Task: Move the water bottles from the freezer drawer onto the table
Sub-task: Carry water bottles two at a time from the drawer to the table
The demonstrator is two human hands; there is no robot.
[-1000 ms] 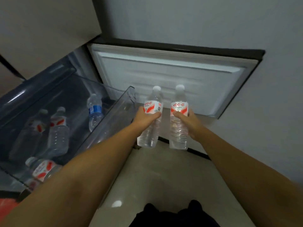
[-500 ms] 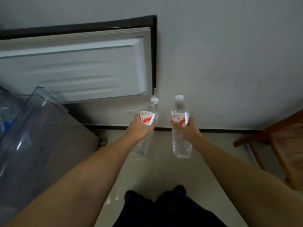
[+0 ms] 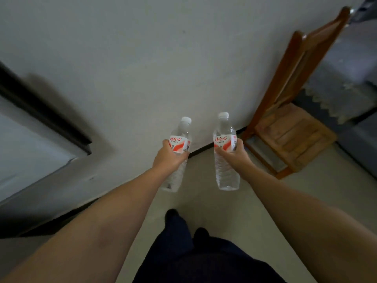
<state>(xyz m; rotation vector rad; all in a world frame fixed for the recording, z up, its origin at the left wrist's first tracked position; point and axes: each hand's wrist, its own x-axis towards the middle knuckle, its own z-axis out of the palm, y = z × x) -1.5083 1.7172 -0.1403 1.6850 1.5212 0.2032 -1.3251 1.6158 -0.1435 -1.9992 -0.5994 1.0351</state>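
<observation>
Mid-transfer, judging by the load: two bottles out of the drawer, none set down yet. Left hand [image 3: 170,158] grips the left bottle [image 3: 177,155] round its label, tilted; right hand [image 3: 237,155] grips the right bottle [image 3: 226,152], near upright. Both held over the floor. Beyond, a wooden chair [image 3: 289,127]; the cloth-covered bench [image 3: 346,78] lies far right, well apart.
</observation>
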